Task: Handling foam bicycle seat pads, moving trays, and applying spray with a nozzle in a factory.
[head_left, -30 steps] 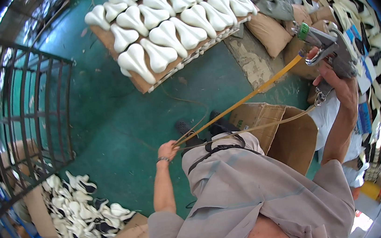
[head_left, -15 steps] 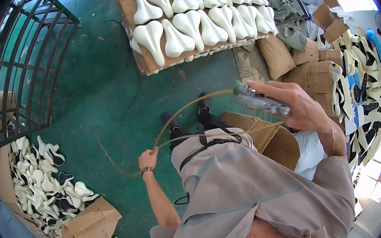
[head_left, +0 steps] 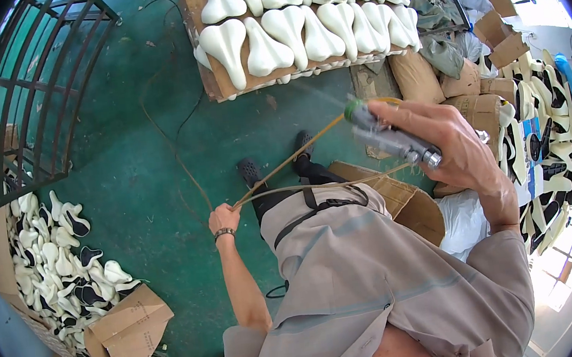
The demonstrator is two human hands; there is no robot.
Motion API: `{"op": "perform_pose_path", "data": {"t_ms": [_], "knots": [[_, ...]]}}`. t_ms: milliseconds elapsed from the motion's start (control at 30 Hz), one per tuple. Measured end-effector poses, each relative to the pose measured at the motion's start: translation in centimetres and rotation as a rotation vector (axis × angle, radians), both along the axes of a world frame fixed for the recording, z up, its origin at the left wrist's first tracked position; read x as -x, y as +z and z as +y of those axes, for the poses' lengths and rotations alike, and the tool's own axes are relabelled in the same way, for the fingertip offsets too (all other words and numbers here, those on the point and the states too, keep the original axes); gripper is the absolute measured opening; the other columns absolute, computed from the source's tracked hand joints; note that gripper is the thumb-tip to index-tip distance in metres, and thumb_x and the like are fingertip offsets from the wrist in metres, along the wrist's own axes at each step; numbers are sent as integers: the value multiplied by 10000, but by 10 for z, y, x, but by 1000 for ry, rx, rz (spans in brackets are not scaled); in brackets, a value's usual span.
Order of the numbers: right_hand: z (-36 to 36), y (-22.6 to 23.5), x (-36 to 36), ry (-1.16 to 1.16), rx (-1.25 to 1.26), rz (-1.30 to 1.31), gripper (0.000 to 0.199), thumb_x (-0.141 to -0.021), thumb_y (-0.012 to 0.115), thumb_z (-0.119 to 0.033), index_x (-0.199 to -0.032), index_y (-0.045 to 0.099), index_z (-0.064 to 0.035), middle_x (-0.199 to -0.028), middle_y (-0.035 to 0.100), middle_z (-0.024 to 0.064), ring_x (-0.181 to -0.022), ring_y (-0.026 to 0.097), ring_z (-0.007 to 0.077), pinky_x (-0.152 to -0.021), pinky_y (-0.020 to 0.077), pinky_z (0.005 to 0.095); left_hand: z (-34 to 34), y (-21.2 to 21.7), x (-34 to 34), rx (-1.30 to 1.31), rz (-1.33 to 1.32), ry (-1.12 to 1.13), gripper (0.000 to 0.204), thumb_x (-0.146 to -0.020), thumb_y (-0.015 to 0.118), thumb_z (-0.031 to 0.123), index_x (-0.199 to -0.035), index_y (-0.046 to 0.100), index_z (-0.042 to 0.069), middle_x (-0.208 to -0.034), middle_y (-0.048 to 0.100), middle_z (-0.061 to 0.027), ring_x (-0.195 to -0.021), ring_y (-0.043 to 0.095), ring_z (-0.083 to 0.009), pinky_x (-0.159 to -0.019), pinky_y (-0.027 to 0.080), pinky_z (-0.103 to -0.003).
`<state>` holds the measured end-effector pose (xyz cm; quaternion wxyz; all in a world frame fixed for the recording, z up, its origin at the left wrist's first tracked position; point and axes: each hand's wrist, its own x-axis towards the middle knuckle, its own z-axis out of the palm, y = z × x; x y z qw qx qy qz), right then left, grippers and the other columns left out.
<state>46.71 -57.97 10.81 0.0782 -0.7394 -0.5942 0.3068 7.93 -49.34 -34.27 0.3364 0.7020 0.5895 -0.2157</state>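
Note:
My right hand (head_left: 461, 137) is wrapped round a silver spray gun (head_left: 394, 136) with a green ring near its nozzle, held out over the floor. A faint pale streak of spray runs from the nozzle toward the table. Well to the left, my left hand (head_left: 224, 218) is closed on a yellowish hose (head_left: 300, 150), whose loops stretch between both hands and hang toward the floor. Beyond the gun, white bicycle saddle pads (head_left: 285, 34) lie in rows on a brown board-topped table (head_left: 222, 80), narrow ends pointing alternately near and far.
A dark metal rack (head_left: 43, 86) stands at far left. Below it lies a heap of black and white saddle pads (head_left: 63, 264) beside a cardboard box (head_left: 130, 330). At right are an open carton (head_left: 417, 216), sacks (head_left: 416, 82) and stacked saddle pads (head_left: 552, 99). A thin cable crosses the green floor.
My right hand has tilted the spray gun and a spray streak now shows at its nozzle. My left hand has moved slightly farther out, still on the hose. The table appears slightly nearer.

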Motion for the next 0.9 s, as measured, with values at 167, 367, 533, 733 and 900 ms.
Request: {"op": "perform_pose_path", "data": {"t_ms": [167, 367, 533, 733, 900], "knots": [[1, -10, 4, -40, -176, -15, 782, -698, 684, 72, -1460, 584, -71, -1073, 711, 182, -944, 698, 411, -833, 538, 447, 0, -11, -7, -29, -50, -32, 364, -871, 772, 483, -916, 785, 123, -902, 763, -155, -888, 720, -392, -781, 566, -496], [12, -1, 0, 61, -75, -21, 815, -660, 646, 91, -1458, 585, -61, -1095, 711, 195, -971, 707, 392, -881, 540, 438, -4, -14, -17, 7, -32, -61, 393, -859, 774, 505, -917, 784, 117, -899, 763, -152, -886, 719, -388, -787, 564, -494], [4, -4, -11, -1, -146, -17, 783, -681, 666, 65, -1453, 580, -31, -1109, 713, 204, -987, 711, 389, -891, 547, 412, -8, -7, -31, 75, 2, -70, 400, -858, 769, 507, -918, 785, 112, -916, 767, -152, -906, 722, -383, -802, 564, -491], [-24, -4, -59, -69, -171, -22, 760, -691, 637, 99, -1436, 603, -47, -1093, 721, 187, -978, 714, 373, -899, 545, 386, -31, -1, -66, 56, 8, 5, 385, -862, 764, 494, -924, 788, 114, -935, 768, -152, -922, 726, -376, -811, 567, -485], [-58, -10, -128, -54, -253, -35, 740, -697, 687, 71, -1423, 611, -52, -1061, 724, 179, -922, 694, 393, -830, 544, 416, -71, 0, -121, 47, 47, 30, 394, -841, 780, 507, -967, 796, 134, -968, 770, -170, -934, 731, -387, -828, 579, -487]]}}
